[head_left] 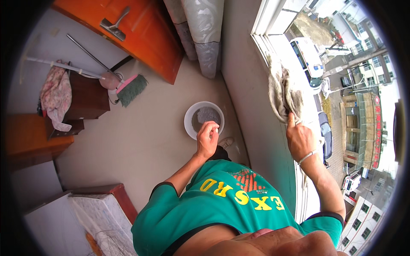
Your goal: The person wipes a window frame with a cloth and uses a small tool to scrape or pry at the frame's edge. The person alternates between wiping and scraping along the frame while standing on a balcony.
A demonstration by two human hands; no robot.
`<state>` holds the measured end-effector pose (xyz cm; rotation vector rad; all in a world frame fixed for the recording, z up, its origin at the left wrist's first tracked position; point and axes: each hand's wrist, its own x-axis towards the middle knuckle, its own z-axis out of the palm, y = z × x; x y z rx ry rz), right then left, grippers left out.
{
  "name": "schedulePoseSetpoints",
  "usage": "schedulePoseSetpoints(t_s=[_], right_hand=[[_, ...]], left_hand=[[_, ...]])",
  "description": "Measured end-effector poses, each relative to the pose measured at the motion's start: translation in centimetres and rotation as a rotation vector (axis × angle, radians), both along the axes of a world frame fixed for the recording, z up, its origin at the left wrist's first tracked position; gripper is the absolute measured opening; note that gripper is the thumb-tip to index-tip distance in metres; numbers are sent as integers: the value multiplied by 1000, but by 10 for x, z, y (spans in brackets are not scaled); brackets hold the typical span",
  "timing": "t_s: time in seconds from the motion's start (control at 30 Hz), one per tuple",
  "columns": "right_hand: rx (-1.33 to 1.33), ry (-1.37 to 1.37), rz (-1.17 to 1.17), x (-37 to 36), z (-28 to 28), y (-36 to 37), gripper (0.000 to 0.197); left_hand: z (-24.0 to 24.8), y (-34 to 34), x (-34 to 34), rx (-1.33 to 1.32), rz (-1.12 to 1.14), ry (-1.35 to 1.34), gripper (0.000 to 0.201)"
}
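Observation:
On the white window sill to the right lies a crumpled grey-beige rag [283, 91]. My right hand [301, 138] is at its near end, index finger stretched onto the cloth and the other fingers curled; their tips are hidden. A bracelet circles that wrist. In front of my body, my left hand [207, 139] is loosely closed, and I see nothing in it. From this view it overlaps the near rim of a white bucket [188, 121] on the floor, which has greyish contents.
A window sill [301, 187] runs along my right, with a street beyond. Grey curtains [205, 38] hang ahead beside an orange door [141, 30]. At left, a broom [131, 89] leans by a brown cabinet [89, 96] draped with a floral cloth [57, 94]. A marble-patterned block [100, 213] stands lower left.

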<state>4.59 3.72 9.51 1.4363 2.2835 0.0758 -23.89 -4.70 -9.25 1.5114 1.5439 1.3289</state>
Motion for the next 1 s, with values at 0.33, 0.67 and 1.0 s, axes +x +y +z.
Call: schedulePoseSetpoints(t_s=[0.33, 0.67, 1.0], right_hand=[[117, 167, -98, -58, -6, 103, 25], [23, 620, -108, -38, -12, 157, 34], [143, 668, -216, -54, -30, 187, 31]], left_hand=[[3, 41, 33, -45, -196, -110, 19], [16, 53, 8, -67, -84, -105, 12], [-15, 34, 17, -131, -102, -104, 14]])
